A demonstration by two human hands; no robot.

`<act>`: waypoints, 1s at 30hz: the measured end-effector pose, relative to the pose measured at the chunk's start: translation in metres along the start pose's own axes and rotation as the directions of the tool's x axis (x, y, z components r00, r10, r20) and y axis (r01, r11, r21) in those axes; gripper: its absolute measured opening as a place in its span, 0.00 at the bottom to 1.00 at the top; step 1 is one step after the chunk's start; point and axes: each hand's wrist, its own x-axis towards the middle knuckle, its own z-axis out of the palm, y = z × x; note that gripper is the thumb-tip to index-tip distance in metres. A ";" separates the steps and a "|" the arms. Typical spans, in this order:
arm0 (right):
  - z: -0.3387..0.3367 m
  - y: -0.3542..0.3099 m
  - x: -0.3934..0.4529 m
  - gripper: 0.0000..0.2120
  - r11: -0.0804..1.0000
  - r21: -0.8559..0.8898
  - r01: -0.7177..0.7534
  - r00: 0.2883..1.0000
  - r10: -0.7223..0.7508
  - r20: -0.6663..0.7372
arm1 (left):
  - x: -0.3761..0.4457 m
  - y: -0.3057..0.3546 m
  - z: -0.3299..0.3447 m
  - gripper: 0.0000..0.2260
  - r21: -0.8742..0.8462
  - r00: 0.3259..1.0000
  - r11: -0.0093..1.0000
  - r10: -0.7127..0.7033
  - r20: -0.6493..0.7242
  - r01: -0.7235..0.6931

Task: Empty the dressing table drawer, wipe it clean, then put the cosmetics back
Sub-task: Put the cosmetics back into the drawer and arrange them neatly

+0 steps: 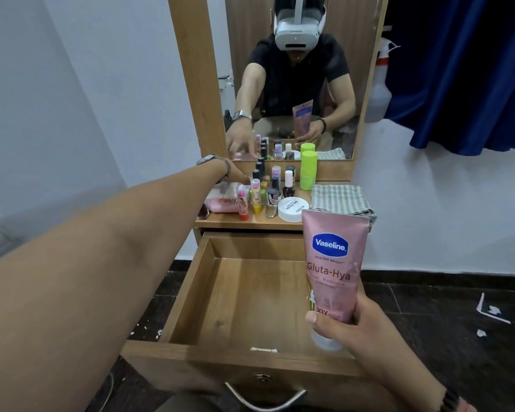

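Observation:
The wooden drawer point(191, 295) is pulled out and nothing lies inside it. My right hand point(357, 325) grips a pink Vaseline lotion tube point(333, 263) near its cap end, upright over the drawer's right side. My left hand point(238, 175) reaches to the back left of the dressing table top point(229, 223), its fingers on a pink pouch point(220, 200); whether they grip it is hidden by my wrist. Several small nail polish and lip balm bottles point(268, 188) stand beside it, with a white round jar point(292, 209) and a green container point(308, 169).
A folded striped cloth point(339, 199) lies on the table top at the right. The mirror point(292, 78) stands behind the bottles. A spray bottle point(379, 84) hangs right of the mirror frame, next to a blue curtain point(464, 72). Bits of debris lie on the dark floor point(488, 316).

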 end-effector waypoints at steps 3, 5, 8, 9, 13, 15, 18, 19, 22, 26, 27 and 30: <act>0.000 -0.001 0.000 0.17 1.000 -0.008 -0.001 1.000 0.001 0.005 | 0.001 0.001 0.000 0.33 0.005 1.000 1.000 -0.015 0.022 0.015; 0.000 -0.001 0.000 0.17 1.000 0.001 -0.007 1.000 0.007 -0.001 | 0.004 0.000 -0.002 0.33 -0.018 1.000 1.000 -0.018 0.018 0.019; -0.001 0.000 0.000 0.17 1.000 0.012 0.000 1.000 0.000 0.011 | 0.005 -0.007 -0.006 0.33 0.013 0.999 0.999 -0.036 -0.004 0.036; -0.001 0.000 0.000 0.17 1.000 0.011 0.003 1.000 -0.003 0.015 | 0.004 -0.010 -0.006 0.33 0.031 0.998 0.998 -0.060 0.006 0.059; -0.002 -0.001 -0.001 0.17 1.000 0.013 0.020 1.000 -0.020 0.024 | 0.002 -0.019 -0.006 0.35 -0.010 0.984 0.992 -0.120 0.134 0.123; -0.002 -0.001 -0.001 0.18 1.000 0.013 0.019 0.999 -0.019 0.027 | 0.003 -0.020 -0.007 0.36 -0.039 0.977 0.990 -0.124 0.176 0.133; -0.002 -0.001 0.000 0.18 1.000 0.000 0.012 1.000 -0.012 0.027 | 0.005 -0.024 -0.009 0.42 -0.077 0.969 0.986 -0.128 0.211 0.147; -0.002 0.000 0.000 0.17 1.000 -0.002 0.011 1.000 -0.011 0.027 | 0.008 -0.025 -0.008 0.45 -0.101 0.966 0.982 -0.135 0.219 0.160; -0.003 -0.001 0.000 0.18 1.000 -0.001 0.014 0.999 -0.014 0.033 | 0.009 -0.029 -0.007 0.42 -0.168 0.968 0.968 -0.154 0.200 0.188; -0.005 0.001 -0.001 0.18 1.000 0.004 0.011 0.999 -0.011 0.036 | 0.002 -0.034 -0.006 0.41 -0.239 0.961 0.943 -0.182 0.207 0.230; -0.005 0.001 -0.001 0.17 1.000 0.008 0.010 0.999 -0.010 0.039 | 0.001 -0.036 -0.006 0.42 -0.259 0.958 0.934 -0.192 0.212 0.244; -0.004 0.002 0.000 0.17 1.000 -0.006 0.004 0.999 -0.004 0.047 | 0.000 -0.044 -0.005 0.44 -0.372 0.954 0.886 -0.206 0.220 0.277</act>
